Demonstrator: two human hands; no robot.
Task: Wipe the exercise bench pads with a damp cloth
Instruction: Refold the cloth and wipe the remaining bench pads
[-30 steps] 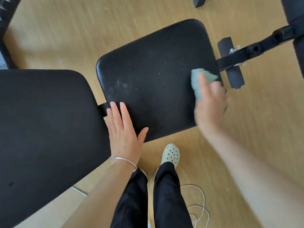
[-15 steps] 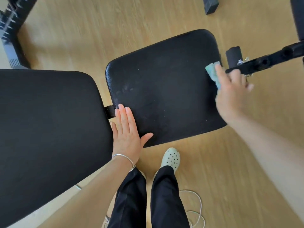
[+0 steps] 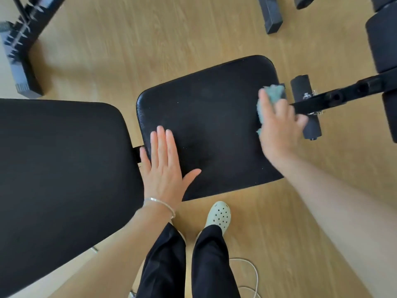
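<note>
While the person stood over the bench and looked straight down, the black seat pad (image 3: 206, 125) lay in the middle of the view above a wooden floor (image 3: 171, 39). The left hand (image 3: 165, 171) rested flat on the seat pad's near left corner, fingers straight and close together, thumb spread aside, a thin silver bracelet (image 3: 160, 202) at the wrist. The right hand (image 3: 279, 125) was at the seat pad's right edge, its fingers curled over a bunched teal cloth (image 3: 272, 93) held against that edge. Just right of the seat pad, a black foam roller (image 3: 299, 84) crossed a black frame bar (image 3: 343, 93). The larger back pad (image 3: 60, 164) lay just left of the seat pad. Below the seat pad's near edge showed a pale perforated clog (image 3: 218, 215), dark trouser legs (image 3: 163, 265) and a white cable (image 3: 247, 261).
</note>
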